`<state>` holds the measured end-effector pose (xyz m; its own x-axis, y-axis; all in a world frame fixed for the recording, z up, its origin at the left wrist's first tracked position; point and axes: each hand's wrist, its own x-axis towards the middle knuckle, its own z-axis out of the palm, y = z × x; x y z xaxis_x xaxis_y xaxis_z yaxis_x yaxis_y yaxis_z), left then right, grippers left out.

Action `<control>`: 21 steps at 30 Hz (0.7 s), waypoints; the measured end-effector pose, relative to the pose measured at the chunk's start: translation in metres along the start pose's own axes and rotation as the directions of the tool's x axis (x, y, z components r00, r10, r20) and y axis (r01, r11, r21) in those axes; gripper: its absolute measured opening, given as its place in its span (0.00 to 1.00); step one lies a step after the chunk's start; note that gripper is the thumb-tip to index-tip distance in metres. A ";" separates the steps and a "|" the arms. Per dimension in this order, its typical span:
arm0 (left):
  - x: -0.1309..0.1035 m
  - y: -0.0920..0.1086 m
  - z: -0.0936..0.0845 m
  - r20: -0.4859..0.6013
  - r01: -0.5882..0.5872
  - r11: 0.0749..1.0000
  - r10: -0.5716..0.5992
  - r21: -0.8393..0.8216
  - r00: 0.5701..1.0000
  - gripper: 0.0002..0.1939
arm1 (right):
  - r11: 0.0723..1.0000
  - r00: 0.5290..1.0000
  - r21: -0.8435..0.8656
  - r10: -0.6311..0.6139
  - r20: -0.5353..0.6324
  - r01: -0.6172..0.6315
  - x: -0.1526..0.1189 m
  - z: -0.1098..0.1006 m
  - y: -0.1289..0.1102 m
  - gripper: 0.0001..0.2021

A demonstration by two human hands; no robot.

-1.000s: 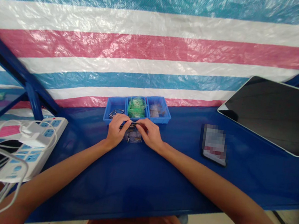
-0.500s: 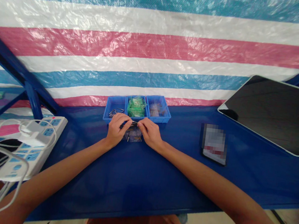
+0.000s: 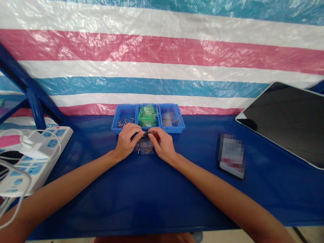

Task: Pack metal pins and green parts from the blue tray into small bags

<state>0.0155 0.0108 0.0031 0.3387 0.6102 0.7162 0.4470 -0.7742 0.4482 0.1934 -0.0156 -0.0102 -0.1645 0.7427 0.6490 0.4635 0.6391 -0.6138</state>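
Note:
My left hand and my right hand meet fingertip to fingertip just in front of the blue bins. Between their pinched fingers is a thin dark metal rod, small and partly hidden, so its exact kind is unclear. Both hands are closed on it from opposite ends. Below the fingers, small clear plastic bags with slim metal pieces lie on the blue table. Behind my left hand, the left blue bin holds loose metal rods.
The middle bin has green packets; the right bin holds clear bags. To the right lie a phone and a large dark screen. On the left are a white power strip with cables and a blue frame post.
The fingers of my right hand have shifted slightly on the thin rod. Otherwise both hands and everything around them stay in place.

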 end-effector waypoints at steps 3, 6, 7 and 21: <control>0.000 0.001 -0.001 0.001 -0.011 1.000 0.011 -0.010 1.000 0.09 | 1.000 1.000 -0.001 -0.008 0.005 0.008 0.000 0.000 0.000 0.10; 0.000 0.002 -0.002 -0.004 -0.013 1.000 0.013 -0.011 1.000 0.09 | 1.000 1.000 -0.007 -0.020 0.014 0.020 0.000 0.000 0.000 0.11; 0.000 0.002 -0.002 -0.006 -0.014 1.000 0.014 -0.010 1.000 0.09 | 1.000 1.000 -0.012 -0.022 0.013 0.022 0.000 0.000 0.000 0.11; -0.001 0.007 -0.004 -0.115 0.007 1.000 -0.007 -0.008 0.993 0.09 | 0.997 0.997 0.023 0.072 0.012 -0.072 -0.002 0.001 0.002 0.15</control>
<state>0.0152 0.0035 0.0074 0.2377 0.5925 0.7697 0.4430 -0.7713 0.4569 0.1939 -0.0153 -0.0131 -0.1415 0.7893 0.5975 0.4544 0.5880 -0.6692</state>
